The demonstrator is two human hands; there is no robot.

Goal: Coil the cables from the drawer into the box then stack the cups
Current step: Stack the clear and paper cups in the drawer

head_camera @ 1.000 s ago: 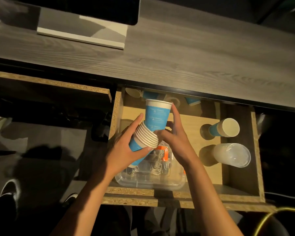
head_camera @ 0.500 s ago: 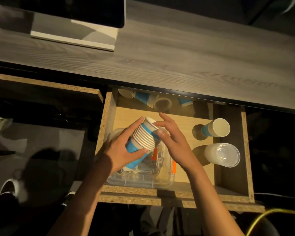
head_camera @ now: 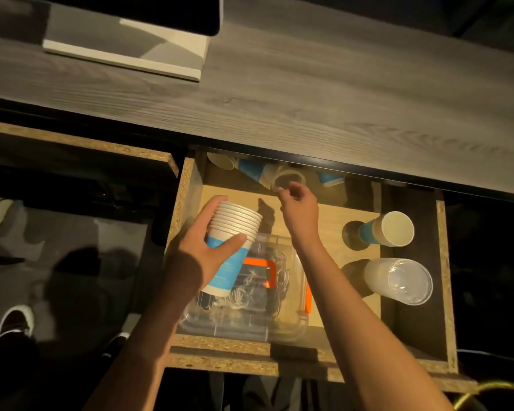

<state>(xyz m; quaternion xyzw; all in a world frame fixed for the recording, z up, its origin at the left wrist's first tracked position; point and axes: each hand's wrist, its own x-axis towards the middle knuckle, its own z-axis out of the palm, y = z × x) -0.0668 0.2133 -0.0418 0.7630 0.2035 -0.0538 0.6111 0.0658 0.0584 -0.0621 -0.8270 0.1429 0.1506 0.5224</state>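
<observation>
Gripping the stack of cups (head_camera: 233, 229) in the left hand (head_camera: 204, 247), above the clear box (head_camera: 250, 307) of coiled cables (head_camera: 244, 289) in the drawer (head_camera: 444, 292); right hand (head_camera: 298, 204) loosely open, reaching toward toppled cups (head_camera: 267, 175) at the back.

The left hand (head_camera: 211, 247) grips with thumb and fingers curled; the right hand (head_camera: 298, 207) reaches farther in, arm extended, fingers loosely curled, holding nothing.
</observation>
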